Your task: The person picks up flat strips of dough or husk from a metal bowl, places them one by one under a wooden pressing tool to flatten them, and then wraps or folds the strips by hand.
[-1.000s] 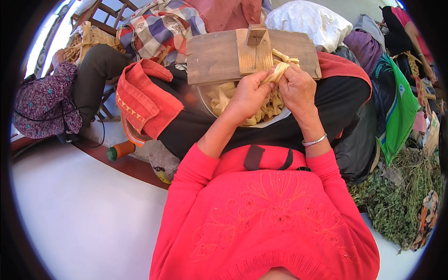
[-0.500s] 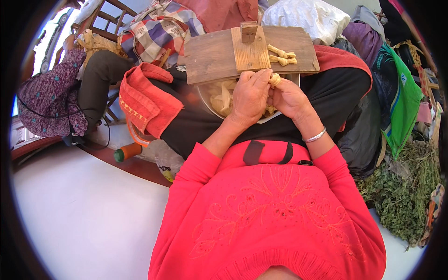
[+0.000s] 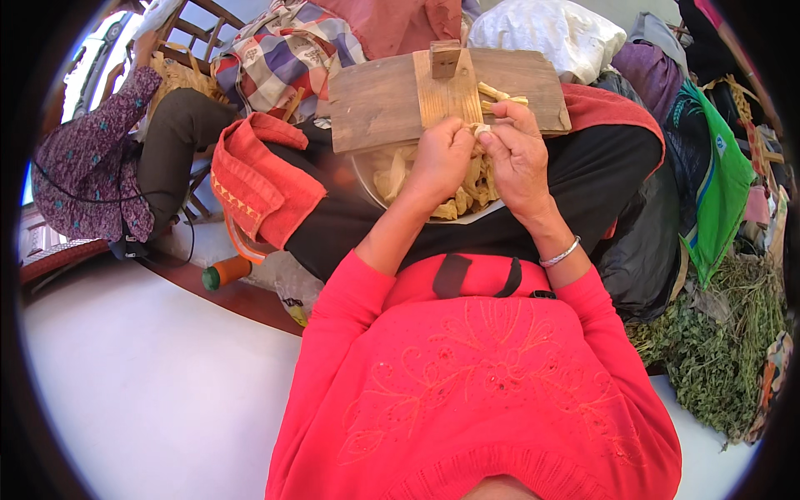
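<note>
Just above the near edge of a wooden board [image 3: 373, 102], both hands meet on a small pale-yellow twisted piece of dried husk [image 3: 480, 129]. My left hand [image 3: 443, 160] is closed round its left side, the fingers curled out of sight. With thumb and fingers my right hand [image 3: 520, 163] pinches the right side; a metal bangle circles that wrist. Two similar pale husk pieces [image 3: 492, 90] lie on the board beyond my right fingers, partly covered by them. Below the hands a basin [image 3: 364, 178] holds loose, crumpled dried husks [image 3: 468, 197].
The board bears a lighter plank with an upright wooden block [image 3: 444, 58]. Red towels [image 3: 268, 179] drape over my knees. Left sits another person in a patterned purple top [image 3: 87, 179]. A white sack [image 3: 546, 37] lies beyond; dried green plants [image 3: 717, 358] are heaped on the right.
My hands have drawn slightly apart, and the right one has turned upward with its fingers raised over the board. More husks in the basin now show. The other person's arm has risen.
</note>
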Demonstrator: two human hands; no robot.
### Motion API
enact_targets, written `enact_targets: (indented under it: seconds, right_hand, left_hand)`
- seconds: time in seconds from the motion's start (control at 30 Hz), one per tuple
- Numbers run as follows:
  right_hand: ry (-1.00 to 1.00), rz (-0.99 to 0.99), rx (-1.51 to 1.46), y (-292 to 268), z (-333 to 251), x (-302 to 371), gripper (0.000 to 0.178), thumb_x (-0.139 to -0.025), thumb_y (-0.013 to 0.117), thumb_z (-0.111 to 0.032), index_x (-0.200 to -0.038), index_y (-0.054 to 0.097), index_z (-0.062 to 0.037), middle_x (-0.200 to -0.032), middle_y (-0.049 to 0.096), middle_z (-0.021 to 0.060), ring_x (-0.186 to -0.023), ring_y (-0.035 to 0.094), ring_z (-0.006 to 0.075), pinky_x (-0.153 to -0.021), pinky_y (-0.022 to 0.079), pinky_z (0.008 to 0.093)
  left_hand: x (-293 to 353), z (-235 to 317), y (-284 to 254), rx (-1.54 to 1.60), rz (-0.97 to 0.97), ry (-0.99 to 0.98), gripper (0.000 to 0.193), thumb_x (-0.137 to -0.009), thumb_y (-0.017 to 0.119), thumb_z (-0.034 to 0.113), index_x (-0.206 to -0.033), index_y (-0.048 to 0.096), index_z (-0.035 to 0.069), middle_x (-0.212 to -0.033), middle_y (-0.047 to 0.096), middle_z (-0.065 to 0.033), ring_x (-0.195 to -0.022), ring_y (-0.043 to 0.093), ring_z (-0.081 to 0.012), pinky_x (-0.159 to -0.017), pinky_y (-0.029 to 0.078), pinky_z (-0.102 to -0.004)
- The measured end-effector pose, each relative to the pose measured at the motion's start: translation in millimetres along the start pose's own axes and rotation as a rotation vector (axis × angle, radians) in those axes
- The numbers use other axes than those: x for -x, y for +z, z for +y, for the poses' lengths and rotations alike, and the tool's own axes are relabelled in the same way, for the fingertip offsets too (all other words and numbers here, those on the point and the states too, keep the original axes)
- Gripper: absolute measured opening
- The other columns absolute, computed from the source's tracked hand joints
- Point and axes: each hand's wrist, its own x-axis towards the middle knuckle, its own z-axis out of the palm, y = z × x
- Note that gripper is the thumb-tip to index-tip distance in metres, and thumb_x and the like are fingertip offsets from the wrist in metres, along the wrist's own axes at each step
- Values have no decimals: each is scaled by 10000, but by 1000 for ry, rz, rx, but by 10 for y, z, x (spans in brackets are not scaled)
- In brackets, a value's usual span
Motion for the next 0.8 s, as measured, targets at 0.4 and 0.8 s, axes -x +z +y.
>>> enact_targets:
  seconds: [0.4,0.8]
  right_hand:
    - [346,-22,-464,-229,129,-283,415,-842,682,-188,-1195,560,-8,-1241,512,120,-1126,493,154,-915,434,294]
    - [607,-783,-329,-309,121,-553,150,-823,653,-54,-965,640,-5,-793,629,-12,-755,576,55,-679,455,220]
  left_hand:
    - [390,194,-368,-531,92,373,76,-839,634,70,-900,603,38,-743,584,-102,-630,570,-273,-570,446,-343]
    - [95,349,-440,-406,-85,405,91,-832,623,100,-842,551,47,-772,592,-121,-720,593,-314,-594,461,-385]
